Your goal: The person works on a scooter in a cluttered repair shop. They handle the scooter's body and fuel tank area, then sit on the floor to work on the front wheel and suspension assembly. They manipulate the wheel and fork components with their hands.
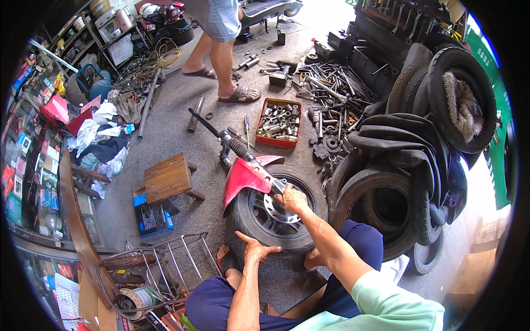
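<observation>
**Both hands on a scooter front wheel lying on a workshop floor**

The left hand [255,249] lies flat with fingers spread, pressing the near edge of the black rubber tyre [249,220] without gripping. The right hand [291,199] is closed around something at the silver hub of the black spoked wheel [276,212]; what it grips is hidden. The wheel lies on the grey concrete floor between the person's bare feet, with a red plastic mudguard [243,176] and a black fork tube [232,144] attached and pointing away.

Left of it stand a small brown wooden stool [168,177] and a blue cardboard box [152,218]. Right, 1 stack of worn black tyres [397,182] crowds close. Beyond lies a red tray of metal sockets [279,122], then scattered wrenches [331,83]. Farthest, another person's sandalled feet [238,94].
</observation>
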`<act>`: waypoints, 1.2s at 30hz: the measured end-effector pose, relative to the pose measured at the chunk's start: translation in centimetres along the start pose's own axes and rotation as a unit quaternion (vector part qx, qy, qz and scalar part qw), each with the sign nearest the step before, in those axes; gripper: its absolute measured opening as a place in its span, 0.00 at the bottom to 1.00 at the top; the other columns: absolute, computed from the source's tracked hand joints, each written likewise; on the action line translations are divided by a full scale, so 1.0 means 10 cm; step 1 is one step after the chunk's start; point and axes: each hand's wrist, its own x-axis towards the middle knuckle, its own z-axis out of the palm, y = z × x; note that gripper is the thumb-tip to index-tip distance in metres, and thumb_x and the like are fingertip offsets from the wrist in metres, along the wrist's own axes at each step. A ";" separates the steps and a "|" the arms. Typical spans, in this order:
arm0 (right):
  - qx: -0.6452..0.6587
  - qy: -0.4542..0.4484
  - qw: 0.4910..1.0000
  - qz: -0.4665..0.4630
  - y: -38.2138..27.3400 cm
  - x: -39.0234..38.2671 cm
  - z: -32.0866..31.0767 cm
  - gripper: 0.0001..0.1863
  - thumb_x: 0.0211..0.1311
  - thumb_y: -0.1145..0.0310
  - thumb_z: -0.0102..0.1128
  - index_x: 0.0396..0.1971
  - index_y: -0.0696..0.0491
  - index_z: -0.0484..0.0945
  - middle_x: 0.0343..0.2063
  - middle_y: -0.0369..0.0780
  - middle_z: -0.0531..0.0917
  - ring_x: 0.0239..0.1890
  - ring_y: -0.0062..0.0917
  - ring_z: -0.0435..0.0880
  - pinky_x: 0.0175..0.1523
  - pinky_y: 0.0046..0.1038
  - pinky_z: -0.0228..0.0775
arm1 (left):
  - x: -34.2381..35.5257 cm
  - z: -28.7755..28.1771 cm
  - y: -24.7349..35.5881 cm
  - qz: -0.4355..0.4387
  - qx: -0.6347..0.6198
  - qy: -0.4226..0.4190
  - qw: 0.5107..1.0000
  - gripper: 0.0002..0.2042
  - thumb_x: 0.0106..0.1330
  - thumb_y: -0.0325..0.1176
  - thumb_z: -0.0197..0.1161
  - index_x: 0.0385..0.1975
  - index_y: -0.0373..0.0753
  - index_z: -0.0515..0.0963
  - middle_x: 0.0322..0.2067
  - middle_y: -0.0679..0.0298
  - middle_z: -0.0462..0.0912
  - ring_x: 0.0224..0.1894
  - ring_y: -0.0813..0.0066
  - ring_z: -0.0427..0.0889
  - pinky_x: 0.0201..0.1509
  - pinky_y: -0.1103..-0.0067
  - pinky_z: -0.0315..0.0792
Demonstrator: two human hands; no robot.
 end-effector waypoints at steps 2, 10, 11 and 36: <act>0.000 -0.002 1.000 -0.002 -0.01 -0.01 -0.02 0.42 0.54 0.42 0.47 0.51 0.68 0.55 0.34 0.56 0.78 0.39 0.46 0.79 0.45 0.40 0.68 | 0.01 0.00 -0.01 0.005 -0.007 -0.002 1.000 0.73 0.33 0.34 0.78 0.49 0.40 0.03 0.36 0.38 0.74 0.32 0.52 0.79 0.36 0.64 0.76; 0.000 0.008 1.000 -0.003 -0.02 -0.02 0.01 0.43 0.54 0.42 0.46 0.53 0.69 0.53 0.35 0.56 0.78 0.40 0.45 0.79 0.45 0.40 0.68 | 0.05 0.03 -0.07 0.028 0.014 0.034 0.999 0.74 0.29 0.38 0.79 0.51 0.32 0.08 0.18 0.60 0.75 0.15 0.74 0.73 0.19 0.81 0.69; -0.003 0.010 1.000 -0.008 -0.01 -0.02 0.02 0.43 0.54 0.42 0.46 0.53 0.69 0.53 0.35 0.55 0.78 0.39 0.44 0.79 0.45 0.40 0.68 | 0.03 0.03 -0.05 0.024 0.017 0.035 0.999 0.73 0.29 0.38 0.79 0.51 0.32 0.08 0.18 0.61 0.74 0.15 0.75 0.72 0.19 0.82 0.69; 0.013 0.041 0.999 -0.023 -0.02 -0.04 0.04 0.36 0.54 0.45 0.50 0.43 0.67 0.59 0.30 0.54 0.80 0.36 0.44 0.80 0.41 0.39 0.70 | 0.09 0.03 -0.06 0.004 0.033 0.048 0.998 0.73 0.28 0.36 0.80 0.53 0.31 0.10 0.23 0.58 0.77 0.20 0.73 0.75 0.24 0.83 0.70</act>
